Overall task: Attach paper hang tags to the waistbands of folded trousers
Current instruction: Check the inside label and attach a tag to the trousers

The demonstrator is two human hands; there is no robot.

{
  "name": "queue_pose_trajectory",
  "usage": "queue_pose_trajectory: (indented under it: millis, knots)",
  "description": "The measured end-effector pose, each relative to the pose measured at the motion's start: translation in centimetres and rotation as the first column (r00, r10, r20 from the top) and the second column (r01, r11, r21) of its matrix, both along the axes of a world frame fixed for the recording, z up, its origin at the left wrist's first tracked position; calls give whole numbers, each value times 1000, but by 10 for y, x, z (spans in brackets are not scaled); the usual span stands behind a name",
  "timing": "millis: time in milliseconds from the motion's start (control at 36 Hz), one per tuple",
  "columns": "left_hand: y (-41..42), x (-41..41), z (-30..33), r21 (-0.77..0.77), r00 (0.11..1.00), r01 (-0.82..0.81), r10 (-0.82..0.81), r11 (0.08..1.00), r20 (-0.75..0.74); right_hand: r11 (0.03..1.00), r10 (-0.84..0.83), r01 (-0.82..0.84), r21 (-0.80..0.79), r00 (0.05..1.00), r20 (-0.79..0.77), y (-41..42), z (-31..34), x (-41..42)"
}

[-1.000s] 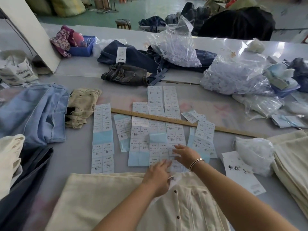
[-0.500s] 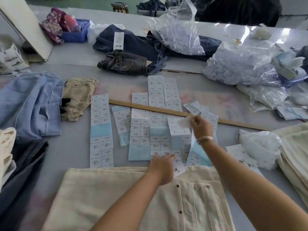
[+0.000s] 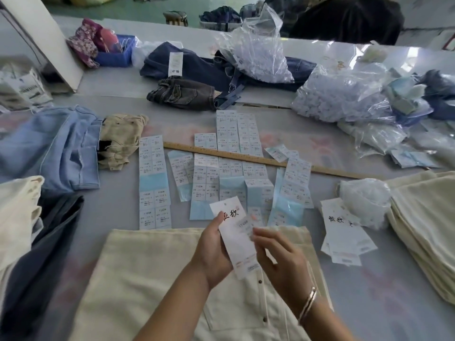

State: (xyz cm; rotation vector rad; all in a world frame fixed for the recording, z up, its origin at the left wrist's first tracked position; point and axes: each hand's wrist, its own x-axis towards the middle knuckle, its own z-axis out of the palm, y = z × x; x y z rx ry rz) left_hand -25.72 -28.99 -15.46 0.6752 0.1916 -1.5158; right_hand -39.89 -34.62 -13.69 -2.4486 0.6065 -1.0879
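Desk (image 3: pixel 369 303): grey-white surface, wide, crowded with garments and paper; a second desk top butts on behind it.
Room: green floor beyond the far edge, dark bundles of clothing heaped there.
Blue tray (image 3: pixel 115 54): far left, holds a floral cloth bundle.
Clear plastic bags (image 3: pixel 339 94): far right and centre back, filled with small white pieces; too small to tell what.
Sticker sheets (image 3: pixel 154 183): rows laid flat mid-desk, a wooden ruler (image 3: pixel 258 159) lying across them.
Cream trousers (image 3: pixel 152 279): folded, nearest edge, waistband buttons under the hands.
Hang tag (image 3: pixel 237 238): white, held above the trousers.
Left hand (image 3: pixel 213 252): grip closed round the tag's left edge.
Right hand (image 3: pixel 278 259): fingertips pinch the tag's right edge; bracelet on wrist.
Tag stack (image 3: pixel 344 232): right of the hands, beside a stack of cream trousers (image 3: pixel 426 230).
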Motion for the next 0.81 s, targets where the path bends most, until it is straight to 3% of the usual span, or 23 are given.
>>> queue_pose_trajectory:
  millis: [111,333,500,667,722,806]
  knots:
    - [6,-9,8,-42,999,18,-19,999,-26,1000,-10,11,-25,1000,29,7,-2,-1]
    - [13,-15,15,-22,994,104,-103,994,42,985,112,-125,-120,987,-114,3,-7,-10]
    - [9,-30,9,135,971,183,-201,974,133,960,20,-98,-263,959,-282,9,-17,-38]
    - [0,-39,3,218,981,89,-123,972,147,957,160,-241,-164,905,-394,-2,-18,-91]
    - [0,-38,1,222,984,46,-83,974,160,976,68,-147,-160,906,-418,-27,-12,-107]
    - [-1,-37,-1,247,975,9,-63,969,211,983,-183,165,-79,900,-396,-81,-9,-127]
